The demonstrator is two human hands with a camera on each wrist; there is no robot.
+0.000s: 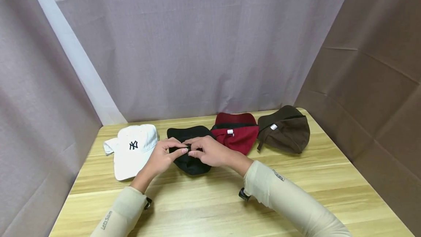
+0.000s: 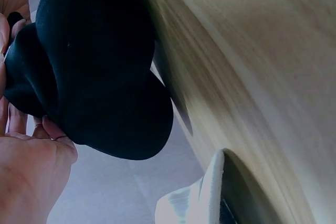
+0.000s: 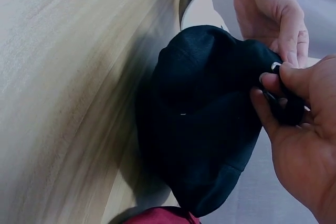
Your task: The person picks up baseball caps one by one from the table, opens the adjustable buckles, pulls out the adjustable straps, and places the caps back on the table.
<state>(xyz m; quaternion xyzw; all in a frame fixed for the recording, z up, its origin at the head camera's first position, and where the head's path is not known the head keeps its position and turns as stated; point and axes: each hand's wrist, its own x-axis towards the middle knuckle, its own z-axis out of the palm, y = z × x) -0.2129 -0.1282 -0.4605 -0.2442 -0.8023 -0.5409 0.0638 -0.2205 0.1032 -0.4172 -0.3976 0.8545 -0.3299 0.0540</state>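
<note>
The black cap (image 1: 194, 165) is being held right of the white cap (image 1: 135, 151). Left hand (image 1: 165, 153) and right hand (image 1: 212, 151) are pinching its strap (image 3: 291, 110), finger gaps nearly closed; slackening could be causing slippage.

Black baseball cap (image 1: 192, 168), visor pointing away from the person; wood-grain table (image 1: 197, 200) beneath it. Left hand (image 1: 164, 153) and right hand (image 1: 210, 151) meet over the cap, thumbs and fingertips pinching a dark part of it. Left of black cap: white baseball cap (image 1: 136, 158), dark NY logo (image 1: 133, 145). Right of black cap, close by: red baseball cap (image 1: 243, 134), white tag showing. Farther right of it: brown baseball cap (image 1: 291, 134), also white-tagged. Behind black cap: greyish curtain (image 1: 197, 46).
</note>
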